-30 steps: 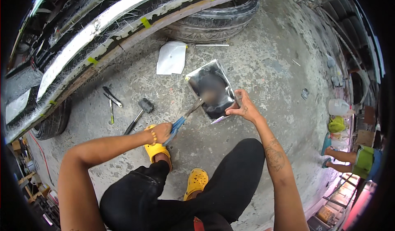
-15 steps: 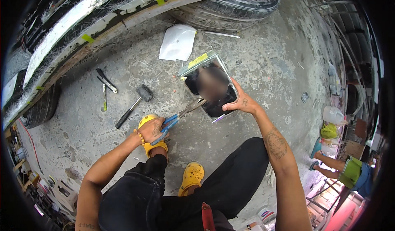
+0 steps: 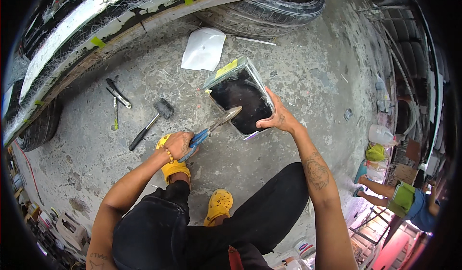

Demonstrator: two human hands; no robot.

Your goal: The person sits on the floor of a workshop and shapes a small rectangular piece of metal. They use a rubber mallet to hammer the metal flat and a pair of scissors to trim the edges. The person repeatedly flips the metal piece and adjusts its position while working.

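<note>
A person's left hand (image 3: 177, 146) was closed around the blue handles of a pair of metal shears (image 3: 217, 124), the blades reaching across the near left edge of a dark, glossy-faced box (image 3: 250, 96). The right hand (image 3: 280, 118) gripped the box by its right side, thumb over the edge, holding it tilted above the concrete floor (image 3: 308, 147) in front of the knees. A black-headed mallet (image 3: 164, 108) lay to the left, a white sheet (image 3: 203, 50) beyond, near stacked tires (image 3: 269, 19). Whether the blades touched the box could not be told.
</note>
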